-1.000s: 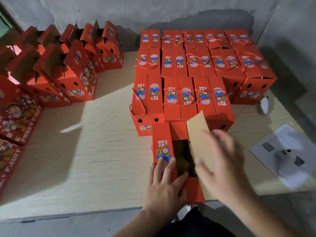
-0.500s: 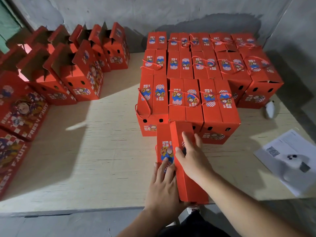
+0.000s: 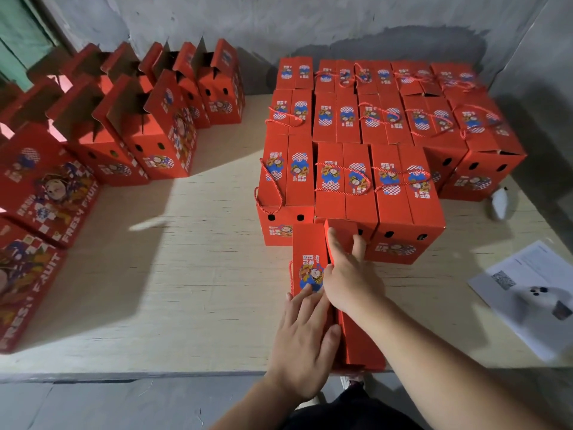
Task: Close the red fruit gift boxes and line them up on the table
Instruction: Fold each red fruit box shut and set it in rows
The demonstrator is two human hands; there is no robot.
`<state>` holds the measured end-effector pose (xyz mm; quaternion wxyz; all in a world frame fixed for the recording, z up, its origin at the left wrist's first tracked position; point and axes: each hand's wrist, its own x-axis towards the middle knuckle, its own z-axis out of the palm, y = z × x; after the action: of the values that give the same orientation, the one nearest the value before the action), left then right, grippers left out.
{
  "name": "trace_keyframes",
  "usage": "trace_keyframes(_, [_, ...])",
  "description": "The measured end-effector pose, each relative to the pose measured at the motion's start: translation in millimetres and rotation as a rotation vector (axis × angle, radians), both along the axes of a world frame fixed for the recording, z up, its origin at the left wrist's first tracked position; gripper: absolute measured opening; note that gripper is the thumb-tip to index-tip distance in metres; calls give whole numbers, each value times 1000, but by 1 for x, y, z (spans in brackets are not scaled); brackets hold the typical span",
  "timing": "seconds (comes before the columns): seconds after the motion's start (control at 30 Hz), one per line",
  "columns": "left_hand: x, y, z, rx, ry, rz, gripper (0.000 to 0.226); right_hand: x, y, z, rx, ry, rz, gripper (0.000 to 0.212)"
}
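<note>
A red fruit gift box (image 3: pixel 310 256) stands at the table's near edge, in front of a block of closed red boxes (image 3: pixel 372 144) packed in rows with cord handles lying on top. My left hand (image 3: pixel 302 342) presses flat on the box's left top flap, fingers straight. My right hand (image 3: pixel 348 274) lies on the right top flap (image 3: pixel 361 346) and pushes it down, with fingers stretched toward the far end. Both flaps lie nearly flat, meeting along the middle. A red cord loop (image 3: pixel 290 274) hangs at the box's left side.
Several open red boxes (image 3: pixel 161 128) with raised flaps stand in rows at the back left. Flat red boxes (image 3: pixel 46 193) lie along the left edge. A white paper sheet (image 3: pixel 524 293) with a small white device (image 3: pixel 548 297) sits at the right. Bare wooden tabletop (image 3: pixel 173 274) spreads between.
The brown inner side of the right flap stood up a second ago; my right hand has folded it down over the opening. My left hand stayed on the left flap.
</note>
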<state>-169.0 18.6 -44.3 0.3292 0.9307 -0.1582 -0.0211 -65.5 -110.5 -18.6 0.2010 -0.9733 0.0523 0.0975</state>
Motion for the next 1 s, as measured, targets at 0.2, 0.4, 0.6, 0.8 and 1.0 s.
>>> trace_keyframes(0.2, [0, 0, -3, 72, -42, -2, 59, -1, -2, -11, -79, -46, -3, 63])
trace_keyframes(0.4, [0, -5, -5, 256, 20, 17, 72, -2, 2, -20, -130, -97, -9, 63])
trace_keyframes(0.6, [7, -16, 0, 360, 177, 58, 105, 0, -6, -21, -88, -40, 58, 60])
trace_keyframes(0.8, [-5, -6, -6, 136, -48, 103, 82, -31, -35, -26, 158, -31, 97, 56])
trace_keyframes(1.0, [-1, -13, -2, 64, 234, 325, 131, -38, -25, -30, -11, -16, 5, 65])
